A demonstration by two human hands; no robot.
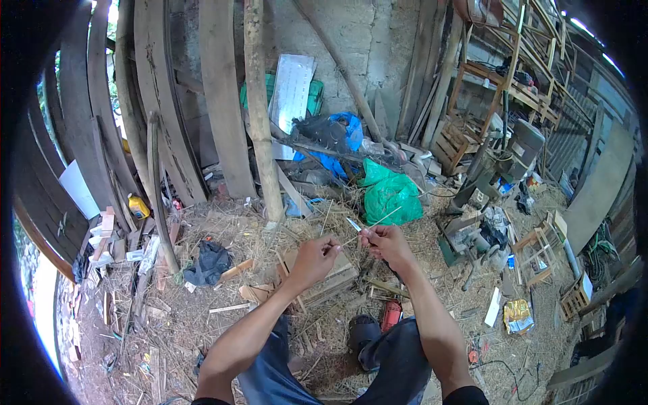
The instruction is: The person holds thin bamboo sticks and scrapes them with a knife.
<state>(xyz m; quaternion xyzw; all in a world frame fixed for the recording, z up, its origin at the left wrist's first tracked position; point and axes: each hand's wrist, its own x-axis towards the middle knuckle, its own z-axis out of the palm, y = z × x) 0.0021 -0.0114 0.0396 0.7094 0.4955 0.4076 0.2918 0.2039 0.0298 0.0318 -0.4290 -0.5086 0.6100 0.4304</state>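
A rough grey block wall (358, 40) stands at the back, with tall weathered planks (219, 94) and round poles (255, 101) upright along the left, where bright light enters at the edge. The earthen floor (223, 358) is strewn with straw and wood scraps, and at the right a wooden shelf frame (503, 74) stands near corrugated sheeting (577, 125), with bright slits above.

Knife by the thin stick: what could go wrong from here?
The knife has a bare blade close to the fingers of the right hand, with the left hand nearby, so a slip might cut either. The stick looks slender and could snap under pressure. A dropped piece might get lost on the littered ground below.
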